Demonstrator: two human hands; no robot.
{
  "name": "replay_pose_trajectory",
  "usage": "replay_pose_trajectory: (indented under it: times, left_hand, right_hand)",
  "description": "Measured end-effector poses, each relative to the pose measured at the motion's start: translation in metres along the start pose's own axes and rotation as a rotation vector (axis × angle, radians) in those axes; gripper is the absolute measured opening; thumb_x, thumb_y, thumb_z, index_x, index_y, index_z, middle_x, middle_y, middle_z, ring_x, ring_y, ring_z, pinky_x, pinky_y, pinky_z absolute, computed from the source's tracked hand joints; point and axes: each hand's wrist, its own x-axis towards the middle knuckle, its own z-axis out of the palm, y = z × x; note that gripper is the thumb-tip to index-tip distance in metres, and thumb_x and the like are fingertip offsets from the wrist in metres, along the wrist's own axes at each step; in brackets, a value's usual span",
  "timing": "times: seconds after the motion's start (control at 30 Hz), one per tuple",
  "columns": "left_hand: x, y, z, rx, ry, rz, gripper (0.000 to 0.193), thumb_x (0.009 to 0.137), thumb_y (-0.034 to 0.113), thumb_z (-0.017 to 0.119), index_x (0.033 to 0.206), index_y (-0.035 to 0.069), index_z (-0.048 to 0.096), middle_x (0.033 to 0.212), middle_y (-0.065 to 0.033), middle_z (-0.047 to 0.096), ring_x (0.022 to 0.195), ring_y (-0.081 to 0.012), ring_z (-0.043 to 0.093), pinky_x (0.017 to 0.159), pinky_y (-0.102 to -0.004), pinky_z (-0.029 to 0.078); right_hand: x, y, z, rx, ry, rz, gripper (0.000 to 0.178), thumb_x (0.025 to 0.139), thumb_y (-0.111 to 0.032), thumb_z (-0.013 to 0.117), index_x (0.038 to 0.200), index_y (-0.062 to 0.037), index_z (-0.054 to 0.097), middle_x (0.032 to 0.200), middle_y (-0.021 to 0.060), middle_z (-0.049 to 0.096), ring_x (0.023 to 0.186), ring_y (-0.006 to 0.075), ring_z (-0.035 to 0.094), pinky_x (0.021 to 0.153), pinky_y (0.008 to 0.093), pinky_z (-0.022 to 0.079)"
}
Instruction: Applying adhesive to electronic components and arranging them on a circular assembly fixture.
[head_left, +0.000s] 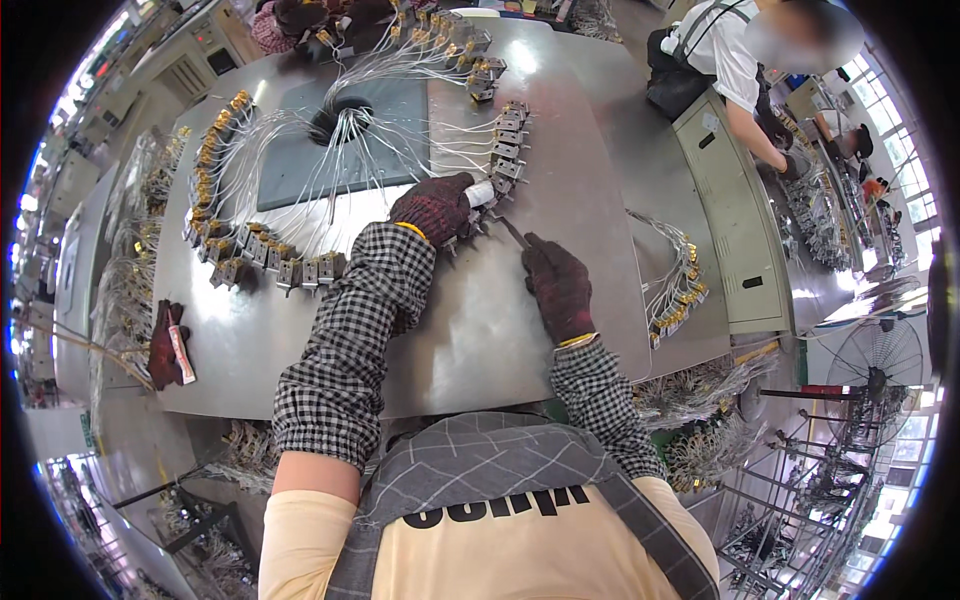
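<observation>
My left hand (433,207), in a dark red knit glove, is closed at the ring's right side. A small white piece (481,194) shows at its fingertips, among the metal connectors (507,160) on white wires; its exact kind I cannot make out. To the right, my right hand (560,288), gloved alike, is closed round a thin dark stick-like tool (514,232). The tool's tip points toward the connectors by my left hand. More connectors with yellowish ends (210,165) curve round the left, their wires (365,150) gathering at a dark round hub.
The metal table (470,340) carries a dark square plate (300,125) under the wires. At the left edge lie a dark glove (163,345) and a white-and-red tube (181,352). Another wire bundle (685,285) lies right, beside a cabinet (735,220). A co-worker (735,60) works beyond.
</observation>
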Motion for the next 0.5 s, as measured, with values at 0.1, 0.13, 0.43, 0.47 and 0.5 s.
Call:
replay_pose_trajectory:
  times: [0.1,0.13,0.43,0.47,0.5]
  left_hand:
    - [-0.003,0.007,-0.004,0.008,-0.011,-0.016,0.036,0.094,0.038,0.05,0.117,0.013,0.062,0.105,-0.0174,0.069,0.1,-0.036,0.066,0.085,-0.0474,0.05]
    - [-0.006,0.009,-0.005,-0.043,-0.042,-0.037,0.039,0.094,0.041,0.051,0.118,0.013,0.062,0.106,-0.0182,0.068,0.102,-0.0362,0.065,0.087,-0.0474,0.049]
    - [-0.009,0.011,-0.012,-0.062,-0.063,-0.022,0.039,0.091,0.039,0.059,0.117,0.011,0.062,0.106,-0.0194,0.068,0.1,-0.0377,0.066,0.086,-0.0482,0.05]
    - [-0.007,0.006,-0.01,-0.061,-0.06,-0.028,0.039,0.091,0.039,0.059,0.117,0.011,0.062,0.106,-0.0194,0.068,0.1,-0.0377,0.066,0.086,-0.0482,0.05]
    - [-0.005,0.006,-0.008,-0.042,-0.06,-0.037,0.037,0.09,0.035,0.059,0.117,0.01,0.062,0.106,-0.0192,0.068,0.1,-0.0377,0.066,0.085,-0.0483,0.051]
  right_hand:
    - [-0.002,-0.001,0.002,0.28,-0.042,0.326,0.024,0.083,-0.009,0.071,0.107,-0.0096,0.071,0.09,0.0099,0.069,0.078,0.0287,0.066,0.065,0.0353,0.052]
    - [0.0,-0.011,-0.003,0.238,0.073,0.121,0.023,0.084,-0.008,0.07,0.107,-0.0092,0.071,0.089,0.0104,0.069,0.076,0.028,0.066,0.063,0.0337,0.051]
    - [-0.007,-0.025,-0.003,0.211,-0.07,0.154,0.024,0.086,-0.005,0.069,0.109,-0.0064,0.07,0.097,0.0119,0.068,0.084,0.0261,0.067,0.069,0.0334,0.053]
    - [-0.005,-0.035,-0.005,0.107,0.019,0.064,0.023,0.086,-0.005,0.068,0.109,-0.0064,0.07,0.099,0.0121,0.068,0.083,0.0256,0.066,0.068,0.0327,0.053]
    - [-0.011,-0.039,-0.004,0.107,0.019,0.062,0.023,0.086,-0.005,0.068,0.109,-0.0064,0.07,0.099,0.0121,0.068,0.083,0.0256,0.066,0.068,0.0327,0.053]
